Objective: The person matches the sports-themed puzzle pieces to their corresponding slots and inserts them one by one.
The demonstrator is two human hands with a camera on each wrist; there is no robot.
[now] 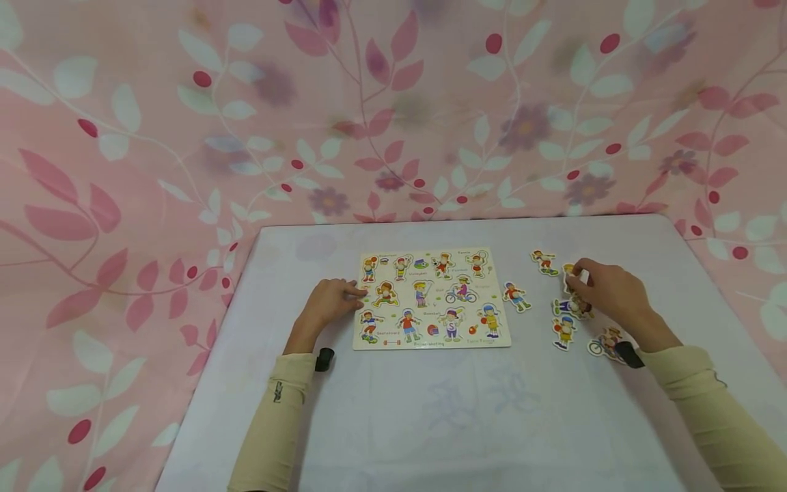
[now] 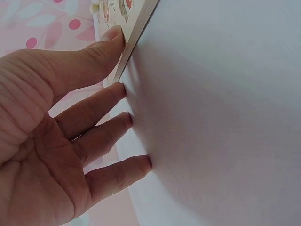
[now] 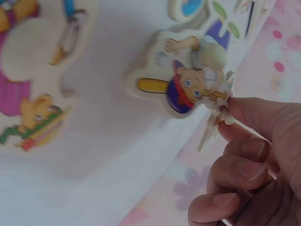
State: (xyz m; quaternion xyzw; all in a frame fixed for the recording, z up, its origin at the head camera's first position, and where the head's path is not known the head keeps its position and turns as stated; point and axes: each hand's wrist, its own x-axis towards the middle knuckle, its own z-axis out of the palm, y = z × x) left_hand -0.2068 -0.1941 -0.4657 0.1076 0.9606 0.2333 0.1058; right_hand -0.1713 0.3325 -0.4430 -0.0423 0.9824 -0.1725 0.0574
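Note:
A wooden peg puzzle board (image 1: 435,335) with printed sports children lies flat on the table. At its left edge rests my left hand (image 1: 332,301); in the left wrist view the thumb (image 2: 101,54) touches the board's edge while the loosely extended fingers touch the tablecloth. My right hand (image 1: 615,294) is over the loose pieces, pinching a puzzle piece (image 3: 209,132) between thumb and index finger. That piece appears nearly edge-on, so its picture is hidden. Close to the fingertips is a baseball-player piece (image 3: 188,89) with a round knob.
Right of the board lie several loose pieces: a skateboarder (image 1: 542,262), a child in blue and red (image 1: 517,296), a child in yellow (image 1: 563,333) and a cyclist (image 1: 605,344), partly behind the right wrist. White cloth (image 1: 399,417) covers the table; a pink floral curtain (image 1: 393,102) stands behind.

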